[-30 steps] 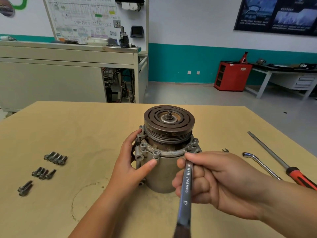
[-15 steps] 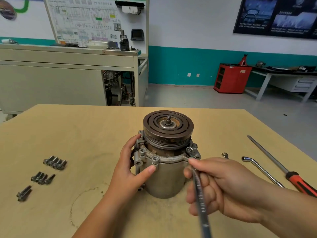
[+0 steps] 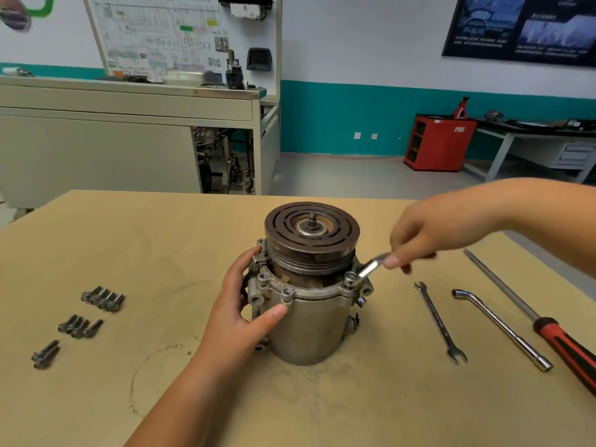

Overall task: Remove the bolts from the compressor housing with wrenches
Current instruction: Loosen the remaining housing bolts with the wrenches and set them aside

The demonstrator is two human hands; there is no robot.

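Note:
The compressor housing stands upright in the middle of the table, a grooved pulley on top. My left hand grips its left side, thumb across the front below the flange. My right hand, blurred, holds a wrench to the right of the housing. The wrench's head sits on a bolt at the flange's right side. Another bolt shows at the flange's front.
Three groups of loose bolts lie on the table at the left. To the right lie a thin open-end spanner, a bent socket wrench and a red-handled screwdriver. A workbench stands behind.
My right hand swung the wrench from in front of the housing round to its right side, handle now pointing away from me. The spanner it hid is visible. My left hand stayed put.

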